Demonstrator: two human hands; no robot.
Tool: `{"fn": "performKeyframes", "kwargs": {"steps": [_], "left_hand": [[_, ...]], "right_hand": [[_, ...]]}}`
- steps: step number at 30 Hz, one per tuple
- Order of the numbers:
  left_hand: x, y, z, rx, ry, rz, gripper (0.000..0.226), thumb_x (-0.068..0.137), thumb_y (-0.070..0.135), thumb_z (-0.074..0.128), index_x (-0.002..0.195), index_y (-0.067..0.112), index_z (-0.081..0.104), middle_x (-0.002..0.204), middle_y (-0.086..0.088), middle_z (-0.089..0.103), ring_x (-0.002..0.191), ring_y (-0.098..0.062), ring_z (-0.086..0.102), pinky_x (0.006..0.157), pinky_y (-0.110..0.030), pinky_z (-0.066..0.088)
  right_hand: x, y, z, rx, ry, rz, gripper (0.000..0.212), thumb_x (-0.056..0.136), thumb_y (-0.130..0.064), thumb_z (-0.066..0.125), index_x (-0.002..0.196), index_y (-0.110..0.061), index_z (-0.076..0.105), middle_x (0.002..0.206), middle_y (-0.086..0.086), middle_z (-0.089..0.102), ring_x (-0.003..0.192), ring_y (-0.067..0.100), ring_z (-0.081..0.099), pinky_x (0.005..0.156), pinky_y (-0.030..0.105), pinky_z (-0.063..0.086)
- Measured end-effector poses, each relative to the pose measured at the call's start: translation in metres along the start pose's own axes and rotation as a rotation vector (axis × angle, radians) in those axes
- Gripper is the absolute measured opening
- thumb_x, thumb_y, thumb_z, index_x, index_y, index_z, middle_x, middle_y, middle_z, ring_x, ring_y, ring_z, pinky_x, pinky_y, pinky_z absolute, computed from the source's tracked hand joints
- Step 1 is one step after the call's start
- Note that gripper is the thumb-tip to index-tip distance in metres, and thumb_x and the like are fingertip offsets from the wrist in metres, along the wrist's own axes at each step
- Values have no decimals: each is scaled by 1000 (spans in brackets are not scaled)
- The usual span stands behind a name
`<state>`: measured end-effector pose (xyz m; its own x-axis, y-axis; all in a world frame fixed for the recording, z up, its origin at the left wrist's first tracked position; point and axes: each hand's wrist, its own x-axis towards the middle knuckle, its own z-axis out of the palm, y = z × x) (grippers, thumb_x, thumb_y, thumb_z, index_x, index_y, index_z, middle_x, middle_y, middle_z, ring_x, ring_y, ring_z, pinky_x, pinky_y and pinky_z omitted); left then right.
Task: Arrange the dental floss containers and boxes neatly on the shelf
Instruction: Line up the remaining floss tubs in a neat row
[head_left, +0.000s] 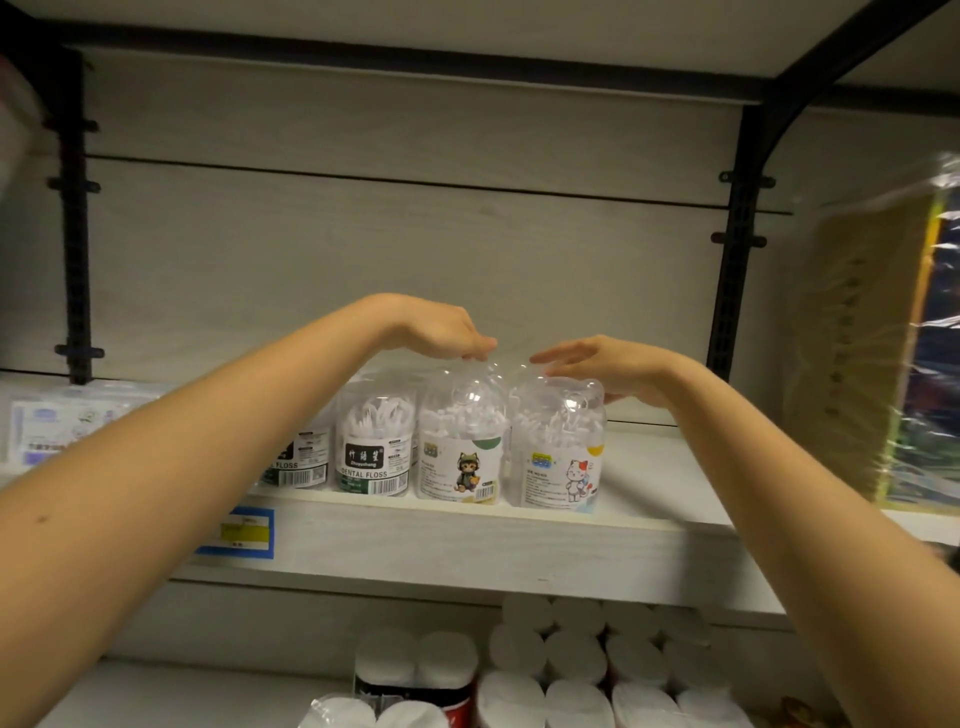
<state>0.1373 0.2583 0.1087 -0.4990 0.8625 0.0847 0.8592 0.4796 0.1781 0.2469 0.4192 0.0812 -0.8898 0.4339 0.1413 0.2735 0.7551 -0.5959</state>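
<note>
At frame centre, clear plastic dental floss jars lined a pale wooden shelf. The left hand rested bent fingertips on the domed lid of the monkey-labelled jar, grip unclear. The right hand, fingers straight and released, cupped the cat-labelled jar, likely to nudge both into line.

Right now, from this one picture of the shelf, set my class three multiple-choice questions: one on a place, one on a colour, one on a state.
1. Where are the toilet paper rolls relative to the floss jars?
A) above
B) below
C) level with them

2. What colour frames the price tag?
A) red
B) blue
C) green

3. How does the cat-label floss jar stand?
A) upright
B) on its side
C) upside down

Answers:
1. B, the rolls are stacked on the level underneath.
2. B, a blue border surrounds its yellow strip.
3. A, it rests on its base at the shelf's front edge.
</note>
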Motion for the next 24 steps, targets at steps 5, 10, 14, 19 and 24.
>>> {"fn": "performKeyframes", "kwargs": {"steps": [5,10,14,19,24], "left_hand": [[-4,1,-1,-3,-14,12,50,99,41,27,131,12,52,139,-3,49,122,-18,48,95,-22,28],[-13,3,-5,10,-26,36,51,98,44,27,130,15,53,134,1,52,110,-12,50,95,-23,30],[-16,5,-6,11,-40,23,53,98,45,25,133,15,49,136,-1,49,115,-13,47,94,-21,27],[-26,-3,-8,-47,55,39,59,96,52,24,140,16,40,150,1,35,138,-16,31,114,-29,19],[-73,-45,-25,-138,498,94,39,96,39,38,112,16,65,114,0,67,106,-16,58,90,-26,41]], "right_hand": [[-4,0,-4,0,3,-9,39,90,-26,57,129,-26,54,119,-3,60,102,12,57,75,23,49],[-12,-4,-9,-7,-21,-3,37,89,-26,59,126,-27,57,114,-3,61,95,9,58,66,18,50],[-15,-4,-7,-19,-10,-6,36,89,-27,59,125,-27,57,119,-1,61,101,13,58,70,20,51],[-21,-5,-12,-19,37,-71,44,91,-42,51,132,-28,51,135,-5,52,114,13,50,92,25,40],[-37,-22,-10,-94,387,-379,24,91,-31,55,112,-28,65,116,-8,66,107,9,59,92,25,42]]}}
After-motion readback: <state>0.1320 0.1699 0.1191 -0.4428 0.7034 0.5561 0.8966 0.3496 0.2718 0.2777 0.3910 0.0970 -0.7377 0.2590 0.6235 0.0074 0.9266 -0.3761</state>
